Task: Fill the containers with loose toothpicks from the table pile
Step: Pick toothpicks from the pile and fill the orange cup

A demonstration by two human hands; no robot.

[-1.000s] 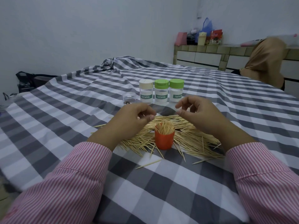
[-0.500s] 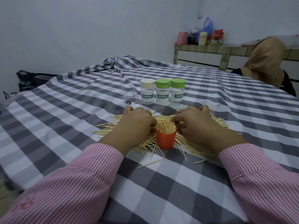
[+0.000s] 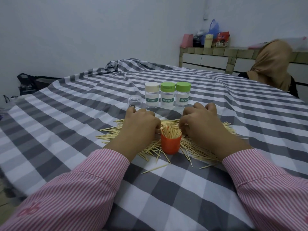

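A small orange cup (image 3: 170,145) packed with upright toothpicks stands in the middle of a loose toothpick pile (image 3: 198,150) on the grey-and-white checked cloth (image 3: 166,189). My left hand (image 3: 140,126) lies on the pile just left of the cup, fingers curled down into the sticks. To the right of the cup, my right hand (image 3: 204,126) has its fingers bent and its thumb and forefinger closing on sticks beside the rim. Both sets of fingertips are hidden. Behind the hands stand three clear "TOOTHPICK" jars: one beige-lidded (image 3: 151,97), two green-lidded (image 3: 167,97) (image 3: 183,96).
A small clear cap (image 3: 134,101) sits left of the jars. A person in a tan headscarf (image 3: 273,64) sits at the far right edge. A tiled counter (image 3: 216,54) with bags stands behind. A black bag (image 3: 28,84) lies off the table's left.
Both hands were raised above the cup a second ago, then dropped onto the pile. Since then they have stayed low, either side of the cup, fingers curled into the sticks.
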